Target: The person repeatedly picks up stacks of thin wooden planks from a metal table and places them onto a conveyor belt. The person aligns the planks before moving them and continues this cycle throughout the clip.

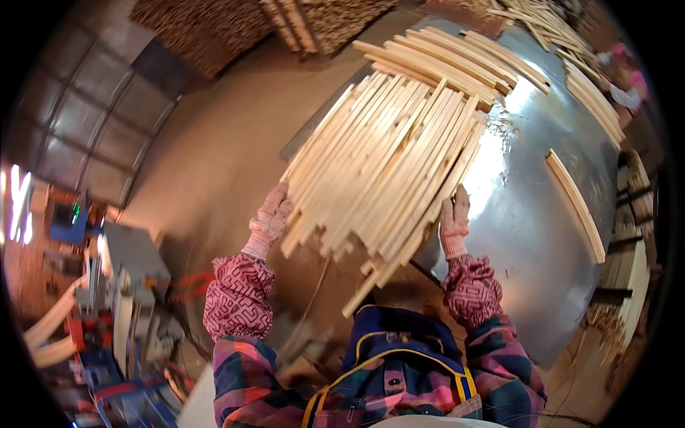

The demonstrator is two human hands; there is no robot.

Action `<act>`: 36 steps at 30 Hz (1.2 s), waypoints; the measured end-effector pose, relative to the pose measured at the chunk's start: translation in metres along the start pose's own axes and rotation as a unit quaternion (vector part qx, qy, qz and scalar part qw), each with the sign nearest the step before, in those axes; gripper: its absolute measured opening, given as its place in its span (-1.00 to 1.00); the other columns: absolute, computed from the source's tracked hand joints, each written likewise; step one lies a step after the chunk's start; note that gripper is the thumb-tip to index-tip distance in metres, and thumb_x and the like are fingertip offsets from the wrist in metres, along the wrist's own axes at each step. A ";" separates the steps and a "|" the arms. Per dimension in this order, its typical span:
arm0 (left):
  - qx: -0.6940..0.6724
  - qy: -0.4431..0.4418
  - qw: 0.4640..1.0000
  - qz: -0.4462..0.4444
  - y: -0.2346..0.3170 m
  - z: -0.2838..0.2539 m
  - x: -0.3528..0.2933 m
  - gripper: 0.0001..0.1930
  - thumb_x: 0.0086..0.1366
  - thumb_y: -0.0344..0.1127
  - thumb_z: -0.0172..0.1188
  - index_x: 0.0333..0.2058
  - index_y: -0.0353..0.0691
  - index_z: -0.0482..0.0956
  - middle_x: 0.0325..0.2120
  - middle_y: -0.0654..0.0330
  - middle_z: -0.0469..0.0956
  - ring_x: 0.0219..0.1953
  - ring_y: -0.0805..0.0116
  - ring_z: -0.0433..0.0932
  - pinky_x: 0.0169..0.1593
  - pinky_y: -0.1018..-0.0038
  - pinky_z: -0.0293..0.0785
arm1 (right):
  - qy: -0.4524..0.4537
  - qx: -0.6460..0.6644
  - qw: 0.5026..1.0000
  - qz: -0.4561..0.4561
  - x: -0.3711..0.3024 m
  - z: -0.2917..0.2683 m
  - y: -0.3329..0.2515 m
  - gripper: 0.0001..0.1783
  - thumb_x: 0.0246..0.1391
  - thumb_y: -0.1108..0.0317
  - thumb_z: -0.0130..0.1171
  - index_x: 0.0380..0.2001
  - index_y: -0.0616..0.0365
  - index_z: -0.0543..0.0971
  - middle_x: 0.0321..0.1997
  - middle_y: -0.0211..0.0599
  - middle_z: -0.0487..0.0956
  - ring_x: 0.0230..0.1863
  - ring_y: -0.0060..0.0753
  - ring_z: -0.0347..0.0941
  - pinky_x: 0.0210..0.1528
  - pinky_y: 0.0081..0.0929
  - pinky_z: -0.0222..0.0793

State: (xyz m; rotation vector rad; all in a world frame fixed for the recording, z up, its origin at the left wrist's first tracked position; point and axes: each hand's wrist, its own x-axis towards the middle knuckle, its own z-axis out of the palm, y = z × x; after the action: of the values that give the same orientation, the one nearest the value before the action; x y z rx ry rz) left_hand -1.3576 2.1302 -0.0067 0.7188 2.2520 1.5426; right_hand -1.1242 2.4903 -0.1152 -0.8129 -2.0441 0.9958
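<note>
A wide layer of pale wooden strips (378, 157) lies side by side in front of me, its near ends uneven and jutting past the table's near side. My left hand (270, 217), in a light pinkish glove, rests along the left edge of the layer with its fingers stretched out. Against the right edge lies my right hand (454, 221), gloved too, fingers extended along the outer strip. The layer sits between both palms; neither hand wraps around a strip. One strip sticks out nearest to me.
A shiny metal table (521, 207) carries the strips. Thicker wooden bars (442, 60) lie beyond them, and a single bar (576, 207) lies to the right. Another person (628, 82) works at the far right. Blue-and-grey machinery (128, 285) stands left; stacked wood (203, 32) is behind.
</note>
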 end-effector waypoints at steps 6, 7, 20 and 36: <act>0.052 -0.147 0.988 -0.012 -0.063 0.026 0.176 -0.47 0.30 -0.30 0.11 0.23 -0.19 0.24 0.14 0.16 0.35 0.15 0.41 0.33 0.18 0.54 0.21 | 0.052 -0.028 0.998 0.030 -0.009 0.036 -0.027 -0.44 0.25 0.22 -0.13 0.23 0.33 0.19 0.26 0.09 0.22 0.28 0.01 0.12 0.31 -0.24 0.01; -0.016 -0.149 0.988 -0.040 -0.067 0.032 0.188 -0.47 0.29 -0.32 0.11 0.23 -0.21 0.23 0.14 0.15 0.35 0.15 0.39 0.33 0.18 0.52 0.23 | 0.051 -0.019 0.997 0.059 -0.010 0.041 -0.029 -0.44 0.26 0.22 -0.13 0.23 0.32 0.20 0.24 0.08 0.24 0.27 -0.02 0.13 0.30 -0.25 0.01; -0.167 -0.183 0.968 -0.046 -0.074 0.064 0.206 -0.21 0.21 -0.59 0.04 0.34 -0.15 -0.17 0.29 -0.04 0.01 0.33 0.21 0.03 0.28 0.39 0.07 | 0.055 0.110 0.980 0.159 -0.014 0.051 -0.011 -0.28 0.27 0.11 -0.09 0.33 0.25 -0.06 0.29 -0.09 0.21 0.24 -0.27 0.20 0.26 -0.42 0.11; -0.289 -0.267 0.901 -0.184 -0.035 0.067 0.196 -0.21 0.24 -0.43 0.11 0.34 -0.10 -0.17 0.09 0.05 0.30 0.01 0.28 0.41 0.04 0.49 0.42 | -0.075 0.191 0.900 0.384 0.037 0.011 -0.038 -0.26 0.29 -0.09 -0.25 0.34 0.18 -0.04 0.27 -0.09 0.27 0.24 -0.28 0.21 0.29 -0.47 0.11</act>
State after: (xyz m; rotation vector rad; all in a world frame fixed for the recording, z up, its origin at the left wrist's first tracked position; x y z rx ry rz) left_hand -1.4918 2.2823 -0.0600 0.4297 1.3344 1.4765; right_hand -1.1620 2.4952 -0.0766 -1.3924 -1.5445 1.8665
